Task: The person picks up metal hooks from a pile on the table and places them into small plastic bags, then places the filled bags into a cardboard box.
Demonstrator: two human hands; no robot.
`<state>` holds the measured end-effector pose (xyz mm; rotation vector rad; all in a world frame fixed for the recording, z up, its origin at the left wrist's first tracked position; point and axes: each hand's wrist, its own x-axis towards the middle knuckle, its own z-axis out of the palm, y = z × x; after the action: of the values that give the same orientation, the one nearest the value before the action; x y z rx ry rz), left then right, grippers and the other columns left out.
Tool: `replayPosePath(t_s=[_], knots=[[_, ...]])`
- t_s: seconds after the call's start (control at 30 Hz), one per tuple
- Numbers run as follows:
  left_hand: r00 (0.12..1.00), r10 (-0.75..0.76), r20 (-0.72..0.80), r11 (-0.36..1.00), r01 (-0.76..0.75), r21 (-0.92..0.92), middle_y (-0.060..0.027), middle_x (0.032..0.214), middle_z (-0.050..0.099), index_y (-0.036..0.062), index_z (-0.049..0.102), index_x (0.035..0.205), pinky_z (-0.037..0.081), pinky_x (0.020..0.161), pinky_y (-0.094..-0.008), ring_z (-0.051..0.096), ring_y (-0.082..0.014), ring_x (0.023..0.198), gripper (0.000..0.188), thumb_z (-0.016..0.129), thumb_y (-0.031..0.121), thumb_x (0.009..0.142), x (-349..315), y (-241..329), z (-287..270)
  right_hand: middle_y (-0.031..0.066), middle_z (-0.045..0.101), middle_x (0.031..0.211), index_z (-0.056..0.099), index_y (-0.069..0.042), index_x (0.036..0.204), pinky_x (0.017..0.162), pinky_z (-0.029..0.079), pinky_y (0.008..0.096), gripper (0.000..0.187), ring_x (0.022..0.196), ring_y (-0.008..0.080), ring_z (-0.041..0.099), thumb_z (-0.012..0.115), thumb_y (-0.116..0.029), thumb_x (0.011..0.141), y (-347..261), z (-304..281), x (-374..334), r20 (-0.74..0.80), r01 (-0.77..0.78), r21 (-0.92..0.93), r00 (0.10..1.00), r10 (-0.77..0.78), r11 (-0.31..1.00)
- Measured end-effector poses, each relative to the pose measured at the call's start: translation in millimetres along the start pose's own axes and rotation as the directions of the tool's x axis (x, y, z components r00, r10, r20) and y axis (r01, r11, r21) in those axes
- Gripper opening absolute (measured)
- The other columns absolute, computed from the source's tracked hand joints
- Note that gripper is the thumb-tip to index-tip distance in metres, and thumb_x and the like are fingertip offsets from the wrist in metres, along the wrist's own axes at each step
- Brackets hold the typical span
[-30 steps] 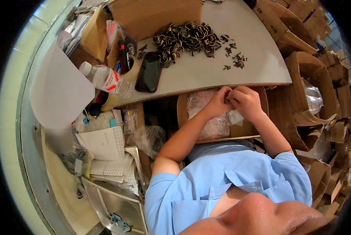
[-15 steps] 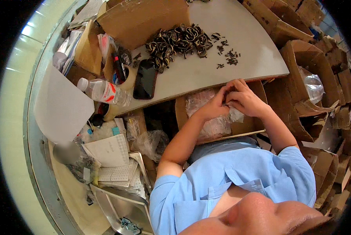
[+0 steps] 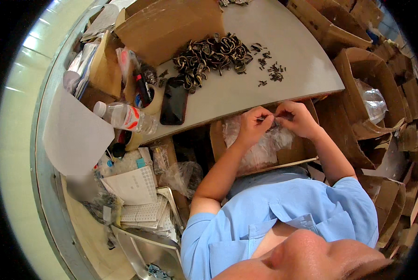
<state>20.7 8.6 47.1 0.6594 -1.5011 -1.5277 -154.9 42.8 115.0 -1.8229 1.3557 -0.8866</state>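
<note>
Over an open cardboard box (image 3: 297, 154) at the table's front edge, my left hand (image 3: 255, 125) and my right hand (image 3: 297, 120) meet at the fingertips. Both are closed in a pinch, and a small dark thing shows between them, too small to name. Beneath them, clear plastic bags (image 3: 251, 144) fill part of the box. On the table beyond lies a tangled heap of dark and tan loops (image 3: 213, 56). Several tiny dark screw-like pieces (image 3: 276, 73) are scattered to its right.
A black phone (image 3: 174, 101) lies left of my hands, beside a clear water bottle (image 3: 125, 116) on its side. A large carton (image 3: 169, 30) stands behind the loops. Open cartons (image 3: 368, 100) crowd the right. Papers (image 3: 134, 186) and a metal tray (image 3: 146, 249) sit lower left.
My hands have come slightly apart from their overlapped position, the right shifting a little down. The fingertips now meet, and a small dark thing shows between them.
</note>
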Motion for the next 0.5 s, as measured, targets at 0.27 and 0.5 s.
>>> replayPosePath(t_s=[0.27,0.5], knots=[[0.997,0.07,0.027,0.972,-0.062,-0.228,0.0001,0.074,0.056,0.0014,0.058,0.082,0.042,0.059,-0.0221,0.049,-0.0052,0.066,0.007,0.058,0.007,0.085,0.3,-1.9,-13.5,0.0042,0.055,0.071,0.058,0.001,0.082,0.062,0.042,0.0267,0.011,0.069,0.0109,0.049,0.063,-0.006,0.075,-3.5,-16.0,6.6,0.243,-0.107,0.115,0.967,0.076,0.988],[0.956,-0.27,-0.114,0.812,0.162,-0.561,-0.0031,0.08,0.061,0.0022,0.056,0.095,0.047,0.064,-0.0243,0.055,-0.0087,0.071,0.012,0.051,0.011,0.089,5.8,8.1,-9.4,-0.0032,0.051,0.069,0.056,-0.004,0.077,0.058,0.036,0.023,0.014,0.065,0.0063,0.045,0.064,-0.015,0.077,-36.6,-47.6,76.1,0.461,-0.02,-0.028,0.887,0.031,0.999]])
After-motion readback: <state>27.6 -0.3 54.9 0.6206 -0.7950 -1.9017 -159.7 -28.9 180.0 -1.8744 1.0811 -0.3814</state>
